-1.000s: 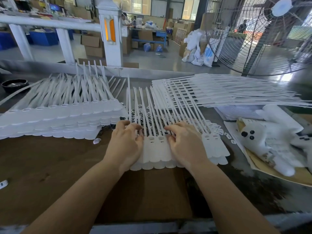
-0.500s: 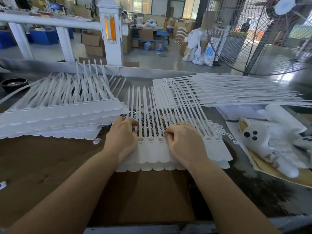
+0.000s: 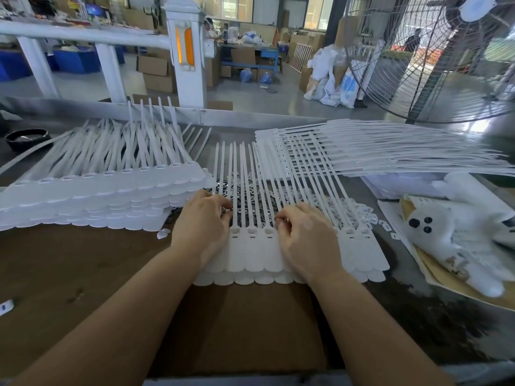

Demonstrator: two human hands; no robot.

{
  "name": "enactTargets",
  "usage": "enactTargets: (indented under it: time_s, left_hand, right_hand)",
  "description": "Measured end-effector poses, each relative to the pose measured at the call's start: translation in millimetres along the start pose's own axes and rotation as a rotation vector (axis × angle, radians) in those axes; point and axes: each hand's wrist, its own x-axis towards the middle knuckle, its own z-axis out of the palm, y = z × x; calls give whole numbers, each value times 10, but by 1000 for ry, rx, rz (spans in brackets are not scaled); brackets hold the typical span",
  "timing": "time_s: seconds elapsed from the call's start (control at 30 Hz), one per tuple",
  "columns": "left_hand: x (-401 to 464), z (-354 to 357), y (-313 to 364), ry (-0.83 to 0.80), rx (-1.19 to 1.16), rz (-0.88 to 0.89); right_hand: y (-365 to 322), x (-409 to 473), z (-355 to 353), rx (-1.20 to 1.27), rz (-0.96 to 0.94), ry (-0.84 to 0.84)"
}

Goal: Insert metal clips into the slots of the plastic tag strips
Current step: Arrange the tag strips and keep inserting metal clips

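- Head view: a joined set of thin white plastic tag strips (image 3: 252,246) lies flat on the brown table (image 3: 69,274), flat tag ends toward the person and long tails fanning away over a loose heap of small shiny metal clips (image 3: 250,199).
- Left hand (image 3: 203,227) rests on the left end of the set, fingers curled down at the slot line; they seem to pinch something small, but whether it is a clip I cannot tell.
- Right hand (image 3: 303,240) sits on the right part of the same set, fingers curled in the same way — what they hold, if anything, is hidden.
- Handling, as a judgement: the strips look light and bendy, so they need pressing flat near the slots; the clips look tiny, stiff and slippery — best taken edge-on between thumb and fingertip.
- A tall stack of white tag strip sets (image 3: 97,190) sits to the left, another spread pile (image 3: 390,151) at the right rear.
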Motion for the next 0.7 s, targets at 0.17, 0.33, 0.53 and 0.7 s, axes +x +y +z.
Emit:
enactTargets:
  time_s: [0.17, 0.33, 0.53, 0.7]
  left_hand:
    - [25, 5, 7, -15, -10, -10]
    - [60, 37, 38, -31, -70, -42]
    - [129, 44, 95, -53, 76, -21]
    - [170, 20, 179, -72, 194, 9]
  right_hand:
    - [16, 6, 14, 5, 6, -11]
    - [13, 3, 16, 5, 10, -13]
    - [8, -1, 14, -7, 11, -8]
    - [3, 2, 10, -22, 12, -20]
